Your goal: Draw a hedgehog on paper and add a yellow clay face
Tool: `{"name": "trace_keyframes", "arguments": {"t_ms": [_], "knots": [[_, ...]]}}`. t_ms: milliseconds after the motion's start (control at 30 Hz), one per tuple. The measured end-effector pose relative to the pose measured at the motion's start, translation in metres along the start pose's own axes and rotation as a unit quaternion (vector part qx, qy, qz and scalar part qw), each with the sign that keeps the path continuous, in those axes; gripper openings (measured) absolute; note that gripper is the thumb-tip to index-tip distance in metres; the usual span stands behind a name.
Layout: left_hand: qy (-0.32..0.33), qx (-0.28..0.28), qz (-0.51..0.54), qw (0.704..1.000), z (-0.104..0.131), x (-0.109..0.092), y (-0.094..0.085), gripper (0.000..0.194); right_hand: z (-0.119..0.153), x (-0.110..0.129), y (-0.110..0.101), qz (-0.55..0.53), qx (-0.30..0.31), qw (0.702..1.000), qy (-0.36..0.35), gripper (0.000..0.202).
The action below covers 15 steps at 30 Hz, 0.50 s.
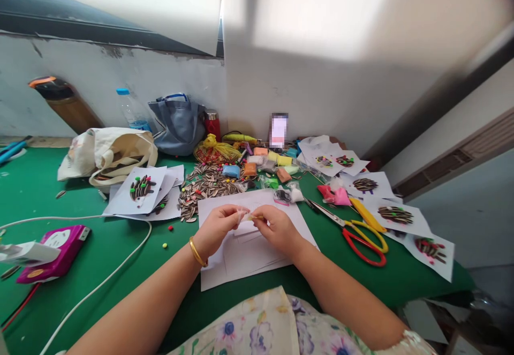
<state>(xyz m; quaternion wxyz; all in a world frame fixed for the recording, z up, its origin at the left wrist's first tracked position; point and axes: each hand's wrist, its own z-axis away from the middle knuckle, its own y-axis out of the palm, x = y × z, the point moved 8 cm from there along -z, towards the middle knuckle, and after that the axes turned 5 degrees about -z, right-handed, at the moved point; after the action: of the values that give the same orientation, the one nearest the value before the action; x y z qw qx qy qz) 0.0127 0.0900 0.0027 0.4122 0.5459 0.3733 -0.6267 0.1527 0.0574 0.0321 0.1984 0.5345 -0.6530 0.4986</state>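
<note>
Left hand [217, 228]: grip pinched on translucent film [242, 213]. Right hand [278, 229]: grip closed on small yellowish bit [256, 217]. Both over white paper [252, 261]; scissors [341, 222] rightward on green surface [92, 258].

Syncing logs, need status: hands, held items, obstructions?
Left hand pinching small pale piece. Right hand pinching something yellowish, too small to identify. White paper beneath. Scissors off to right, clear of hands.

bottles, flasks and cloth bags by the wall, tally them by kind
flasks: 2, the brown flask and the red flask
clear bottle: 1
cloth bags: 2, the cream bag and the blue bag
total: 5
</note>
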Motion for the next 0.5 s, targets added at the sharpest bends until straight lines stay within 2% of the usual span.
{"name": "trace_keyframes", "arguments": {"t_ms": [133,233,333,400,500], "knots": [[0.041,-0.007,-0.083,0.996,-0.001,-0.007,-0.004,0.029,0.002,-0.016,-0.004,-0.051,-0.03,0.996,0.066,0.013],[0.042,0.001,-0.119,0.992,-0.002,-0.005,-0.003,0.025,0.003,-0.027,-0.001,-0.117,-0.03,0.987,0.104,0.015],[0.038,-0.001,-0.131,0.991,-0.005,0.0,-0.003,0.029,0.004,-0.032,0.003,-0.166,-0.033,0.977,0.127,0.015],[0.038,-0.011,-0.125,0.991,-0.006,0.003,-0.005,0.028,0.004,-0.032,0.005,-0.172,-0.033,0.976,0.129,0.014],[0.03,-0.021,-0.116,0.993,-0.007,0.005,-0.006,0.023,0.003,-0.029,0.007,-0.12,-0.018,0.987,0.11,0.016]]}}
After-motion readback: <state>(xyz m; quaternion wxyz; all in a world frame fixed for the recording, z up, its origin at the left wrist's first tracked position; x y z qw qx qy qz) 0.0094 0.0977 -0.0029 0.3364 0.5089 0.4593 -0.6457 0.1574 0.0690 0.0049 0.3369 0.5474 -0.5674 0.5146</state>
